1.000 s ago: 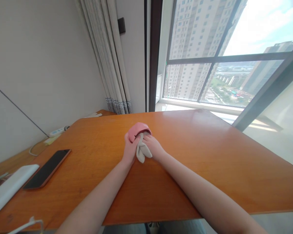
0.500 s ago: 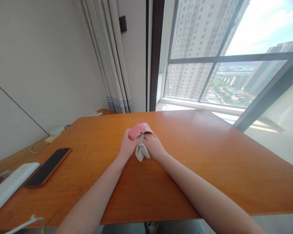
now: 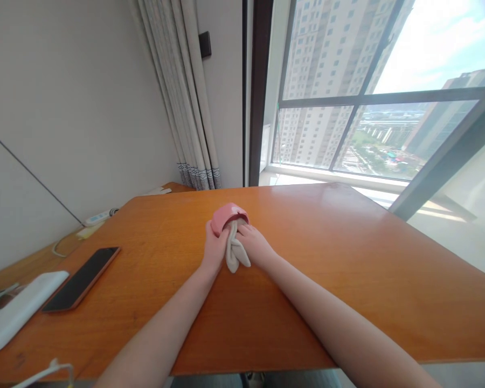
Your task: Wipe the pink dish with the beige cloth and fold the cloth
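Over the wooden table (image 3: 307, 269), a pink cup or small bowl (image 3: 226, 213) is tipped so that its opening faces me. My left hand (image 3: 215, 249) is closed around its left side, with the thumb near the rim. A light grey cloth (image 3: 236, 252) hangs out of the opening, its two loose ends pointing down towards me. My right hand (image 3: 255, 243) is closed on the cloth at the right of the rim; some of its fingertips are hidden by the cloth and the cup.
A dark-screened phone (image 3: 83, 278) lies on the left of the table beside a long white device (image 3: 26, 307). A white cable (image 3: 44, 372) is at the near left edge. At the back left are a power strip (image 3: 99, 217) and a curtain (image 3: 186, 108). A large window (image 3: 347, 102) stands behind.
The pink cup has turned slightly, so its opening and more of the grey cloth show. My left hand has shifted a little down, and the cloth hangs lower.
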### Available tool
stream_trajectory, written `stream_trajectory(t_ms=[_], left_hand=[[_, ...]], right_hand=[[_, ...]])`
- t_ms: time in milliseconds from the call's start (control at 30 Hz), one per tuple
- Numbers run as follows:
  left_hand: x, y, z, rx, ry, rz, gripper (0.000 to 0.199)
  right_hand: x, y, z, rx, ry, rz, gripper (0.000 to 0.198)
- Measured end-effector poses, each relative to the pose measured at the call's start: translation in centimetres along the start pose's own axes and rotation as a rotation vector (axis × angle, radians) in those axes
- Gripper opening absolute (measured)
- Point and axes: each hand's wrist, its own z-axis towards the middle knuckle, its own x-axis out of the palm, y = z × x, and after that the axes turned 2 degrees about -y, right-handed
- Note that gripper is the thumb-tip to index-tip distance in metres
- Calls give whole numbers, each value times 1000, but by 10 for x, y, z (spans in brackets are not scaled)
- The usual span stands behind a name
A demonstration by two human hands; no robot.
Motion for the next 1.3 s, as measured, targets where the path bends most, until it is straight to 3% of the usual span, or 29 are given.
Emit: stream_trajectory(t_ms=[167, 233, 367, 467, 567, 667, 733, 800, 933, 1067, 1167, 1300], left_hand=[[-6, -9, 9, 154, 83, 175, 45], [0, -5, 3, 95, 43, 79, 49], [16, 8, -13, -150, 16, -216, 51], [16, 11, -11, -212, -3, -236, 45], [3, 6, 1, -87, 22, -32, 36], [-9, -4, 11, 115, 124, 232, 34], [-12, -8, 11, 214, 181, 294, 37], [-9, -8, 7, 236, 152, 257, 44], [2, -1, -4, -20, 12, 3, 49], [6, 8, -7, -178, 13, -150, 54], [0, 10, 2, -109, -15, -59, 43], [-14, 2, 19, 139, 7, 180, 31]], right_hand=[[-7, -7, 0, -28, -44, -79, 16], [-5, -7, -2, -10, -30, -75, 17], [2, -2, -4, 28, -23, -45, 17], [1, 1, -3, 14, 7, -20, 19], [-5, -1, -1, 6, 73, -19, 18], [-11, -4, 1, -41, 110, -32, 17], [-13, -4, 0, -35, 119, -48, 18], [-13, -2, 0, -6, 126, -48, 21], [-8, 3, -1, 28, 100, 25, 24], [-1, 5, -2, 1, 48, 52, 27], [-1, 2, -2, 4, 85, 27, 23], [-8, -1, 0, -29, 123, -38, 14]])
